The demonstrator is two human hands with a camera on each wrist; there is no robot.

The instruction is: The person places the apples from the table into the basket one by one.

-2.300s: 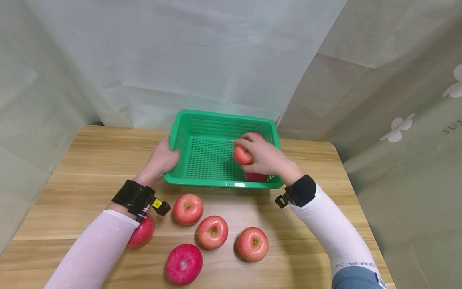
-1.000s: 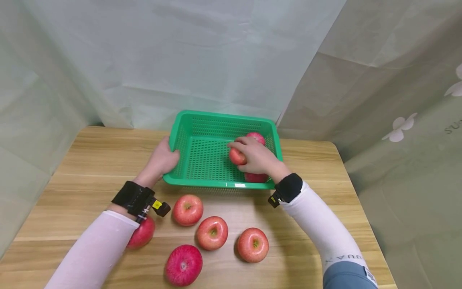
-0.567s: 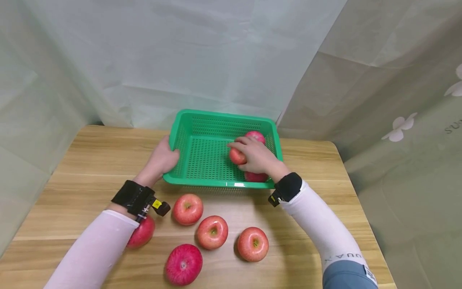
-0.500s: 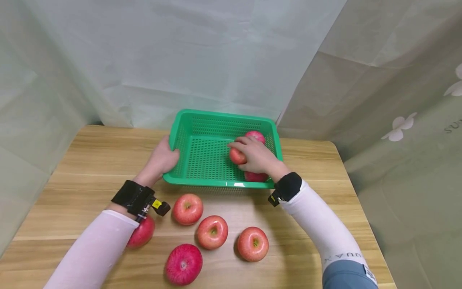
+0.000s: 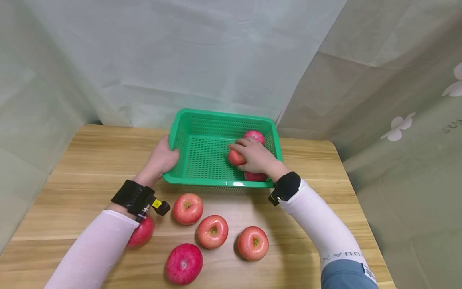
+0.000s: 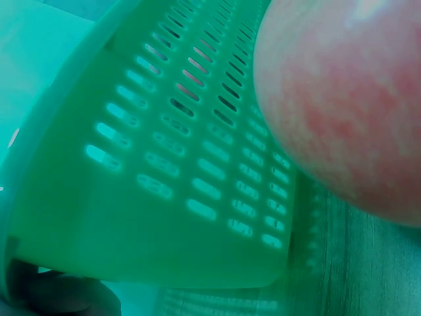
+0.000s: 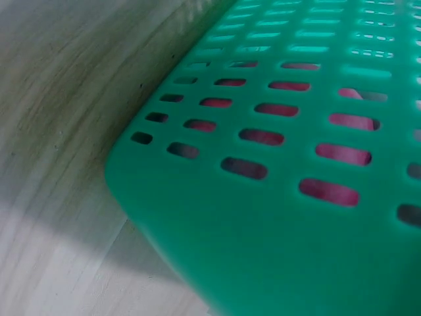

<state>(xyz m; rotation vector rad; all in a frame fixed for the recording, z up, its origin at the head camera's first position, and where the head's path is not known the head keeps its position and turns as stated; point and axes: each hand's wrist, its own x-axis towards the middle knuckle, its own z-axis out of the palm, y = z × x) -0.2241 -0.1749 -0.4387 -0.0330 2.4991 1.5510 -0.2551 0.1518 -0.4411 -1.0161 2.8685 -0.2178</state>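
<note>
My left hand [image 5: 163, 156] grips the left rim of a green perforated plastic basket [image 5: 202, 183], its thumb over the edge. Inside the basket, towards the right end, my right hand [image 5: 259, 157] curls its fingers round a red apple [image 5: 236, 157]. Two more apples lie at that end: one at the back [image 5: 255, 135], and a darker one [image 5: 254, 176] by the front wall, partly covered by the hand. The left wrist view has the basket's wall [image 6: 79, 210] with fingers [image 6: 66, 293] under its rim. Through the slots in the right wrist view, red apple skin [image 7: 329, 191] shows.
On the wooden table [image 5: 83, 172], several apples lie in front of the basket, among them a pale red one [image 5: 188, 208], a deep pink one [image 5: 184, 263] and one at the right [image 5: 253, 243]. Another apple [image 5: 143, 232] is partly behind the left forearm. Pale curtains [image 5: 216, 56] enclose the table.
My right hand has shifted slightly left inside the basket with the apple, uncovering more of the back apple, then stayed nearly still. The left hand keeps its hold on the rim.
</note>
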